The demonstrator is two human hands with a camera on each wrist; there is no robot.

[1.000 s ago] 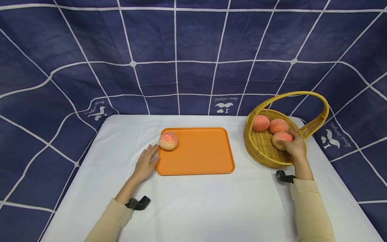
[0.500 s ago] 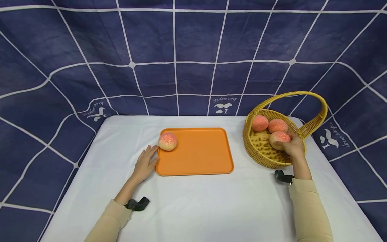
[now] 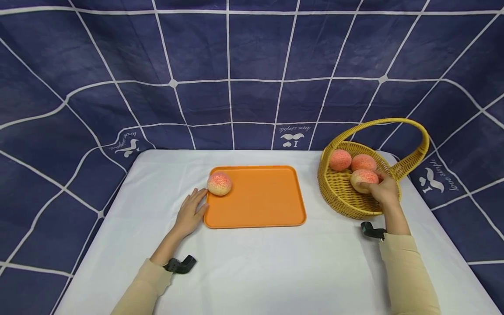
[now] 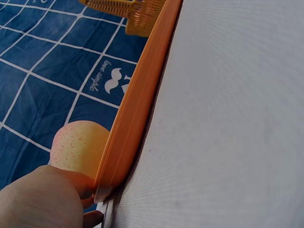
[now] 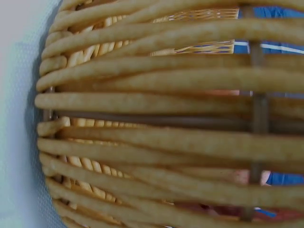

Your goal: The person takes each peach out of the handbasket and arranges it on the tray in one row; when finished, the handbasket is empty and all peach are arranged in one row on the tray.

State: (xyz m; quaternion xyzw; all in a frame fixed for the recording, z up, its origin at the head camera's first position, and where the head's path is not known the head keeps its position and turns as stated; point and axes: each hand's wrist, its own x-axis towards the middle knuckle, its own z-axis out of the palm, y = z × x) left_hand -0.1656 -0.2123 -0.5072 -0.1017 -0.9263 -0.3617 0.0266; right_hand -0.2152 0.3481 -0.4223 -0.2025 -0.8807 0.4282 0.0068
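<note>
My left hand [image 3: 190, 213] lies with extended fingers at the left edge of the orange tray [image 3: 267, 199]. In the left wrist view its thumb [image 4: 78, 183] touches the tray's rim. A pink and cream peach [image 3: 219, 183] sits on the tray's upper left corner, close to the fingertips. Over on the right, my right hand [image 3: 385, 190] reaches into the yellow wicker basket [image 3: 330, 197] and grips a peach [image 3: 363, 179] by its right side. Two pinker peaches [image 3: 340, 160] rest behind it in the basket. Basket weave [image 5: 156, 104] hides the right hand in the right wrist view.
The basket's tall arched handle [image 3: 393, 121] rises over its back and right side. A white cloth [image 3: 275, 271] covers the table. Behind it hangs a dark blue curtain [image 3: 256, 105] with white grid lines.
The peach in my right hand has shifted slightly to the left and back inside the basket. My left hand, the tray and the peach on it stay in place.
</note>
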